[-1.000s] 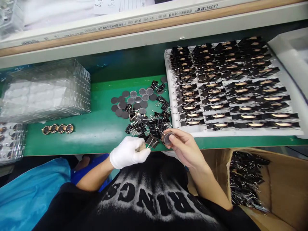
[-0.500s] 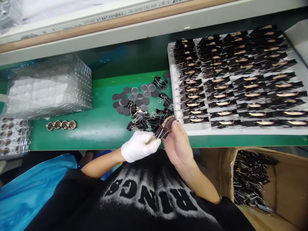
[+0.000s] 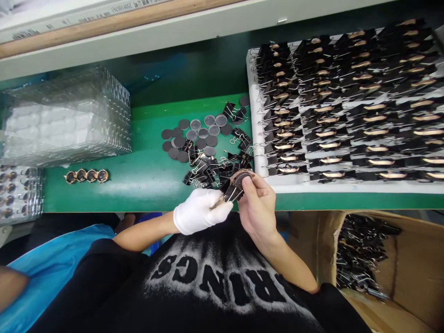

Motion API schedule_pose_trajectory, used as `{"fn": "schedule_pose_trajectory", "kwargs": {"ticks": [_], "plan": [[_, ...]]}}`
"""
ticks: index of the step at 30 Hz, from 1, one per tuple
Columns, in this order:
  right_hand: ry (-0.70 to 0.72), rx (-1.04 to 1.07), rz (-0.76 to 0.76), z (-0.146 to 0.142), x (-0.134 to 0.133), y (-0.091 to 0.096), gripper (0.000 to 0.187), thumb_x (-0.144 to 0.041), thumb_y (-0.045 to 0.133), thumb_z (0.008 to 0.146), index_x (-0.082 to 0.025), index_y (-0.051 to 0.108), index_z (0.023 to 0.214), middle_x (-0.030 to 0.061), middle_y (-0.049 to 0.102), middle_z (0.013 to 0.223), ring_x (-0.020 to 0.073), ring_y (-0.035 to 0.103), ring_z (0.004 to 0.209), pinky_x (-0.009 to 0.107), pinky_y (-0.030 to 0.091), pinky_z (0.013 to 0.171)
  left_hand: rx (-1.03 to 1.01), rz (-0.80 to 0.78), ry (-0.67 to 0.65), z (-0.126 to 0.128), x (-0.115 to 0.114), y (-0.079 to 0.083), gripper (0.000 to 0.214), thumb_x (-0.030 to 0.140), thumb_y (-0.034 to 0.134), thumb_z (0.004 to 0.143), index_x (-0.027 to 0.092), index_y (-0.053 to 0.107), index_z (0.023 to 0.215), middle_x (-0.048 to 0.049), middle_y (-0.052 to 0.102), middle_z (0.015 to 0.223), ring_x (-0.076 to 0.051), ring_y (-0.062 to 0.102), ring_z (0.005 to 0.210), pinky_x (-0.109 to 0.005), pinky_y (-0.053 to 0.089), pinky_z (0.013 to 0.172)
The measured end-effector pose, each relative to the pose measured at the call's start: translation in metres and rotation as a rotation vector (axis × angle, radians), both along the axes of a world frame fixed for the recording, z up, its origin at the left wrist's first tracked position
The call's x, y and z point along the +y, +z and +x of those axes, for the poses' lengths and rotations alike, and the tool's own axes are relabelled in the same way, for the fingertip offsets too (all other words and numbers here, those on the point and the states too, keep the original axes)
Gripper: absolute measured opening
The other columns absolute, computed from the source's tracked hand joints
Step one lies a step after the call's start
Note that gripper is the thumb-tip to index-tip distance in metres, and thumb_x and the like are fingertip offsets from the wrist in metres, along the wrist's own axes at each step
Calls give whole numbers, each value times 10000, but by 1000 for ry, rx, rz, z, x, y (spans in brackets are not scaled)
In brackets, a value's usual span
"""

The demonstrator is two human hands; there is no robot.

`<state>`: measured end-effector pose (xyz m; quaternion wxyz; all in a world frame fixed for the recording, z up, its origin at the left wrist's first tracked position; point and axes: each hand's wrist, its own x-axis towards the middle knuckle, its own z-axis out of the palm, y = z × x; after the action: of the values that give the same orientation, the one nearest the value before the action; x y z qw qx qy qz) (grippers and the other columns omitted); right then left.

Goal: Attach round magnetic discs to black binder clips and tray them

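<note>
My left hand point(image 3: 201, 212), in a white glove, is closed on the wire handles of a black binder clip point(image 3: 228, 192). The clip sits at the edge of a round, rose-gold-rimmed piece point(image 3: 240, 173) with a dark disc on its face. My bare right hand point(image 3: 258, 203) pinches that piece, thumb pressed on the disc. Whether the clip's jaws grip the rim is too small to tell. Just beyond my hands lie a heap of loose black binder clips point(image 3: 203, 173) and several dark and clear round discs point(image 3: 202, 132) on the green bench.
A white foam tray point(image 3: 277, 185) at right bears rows of clipped pieces. Stacked clear plastic trays point(image 3: 69, 120) stand at left, beside a row of gold-rimmed rings point(image 3: 86, 175). A cardboard box point(image 3: 412, 259) of clips is below right. Another person's arm point(image 3: 12, 286) shows lower left.
My right hand has shifted its hold, fingers now curled behind the round piece, thumb on the disc. The view has moved slightly. A neighbour's arm has come in at lower left.
</note>
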<state>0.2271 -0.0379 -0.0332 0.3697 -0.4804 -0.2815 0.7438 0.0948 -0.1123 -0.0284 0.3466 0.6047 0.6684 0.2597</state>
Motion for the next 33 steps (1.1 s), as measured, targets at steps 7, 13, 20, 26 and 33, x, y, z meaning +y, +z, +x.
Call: {"fn": "schedule_pose_trajectory", "kwargs": {"ticks": [7,13,20,26,33], "plan": [[-5,130,-123,7,-5,4,300,-477,886,780,-265,726,920,-3,714,921,183,683,884,382,593,898,116,66,-191,-13,-2,-1,374,444,499,1000,202,619,742,13,602,622,-125,527,548,-299,339,570],[-110,313,-250,21,2,5,241,-451,851,838,-300,710,962,-60,584,824,107,610,800,256,571,766,623,-32,97,-66,-20,-12,414,564,571,991,190,703,870,-22,690,727,-170,643,648,-315,323,607],[35,306,-231,16,-6,4,246,-449,863,820,-267,738,929,-22,611,835,129,588,787,251,577,693,867,-132,-22,-77,-31,-31,407,554,536,1025,184,705,1050,-73,719,862,-221,679,718,-341,311,611],[171,317,-217,16,-12,4,272,-457,872,798,-240,799,944,8,667,772,136,615,749,254,594,702,871,-73,5,-94,-34,-30,331,390,510,1062,190,746,946,-82,743,801,-212,697,760,-346,336,662],[354,226,-69,11,-22,-8,188,-395,885,811,-268,826,937,32,764,961,163,699,860,296,608,806,239,93,686,-90,-44,-11,232,385,629,973,185,725,906,-8,740,721,-144,691,642,-271,512,683]]}}
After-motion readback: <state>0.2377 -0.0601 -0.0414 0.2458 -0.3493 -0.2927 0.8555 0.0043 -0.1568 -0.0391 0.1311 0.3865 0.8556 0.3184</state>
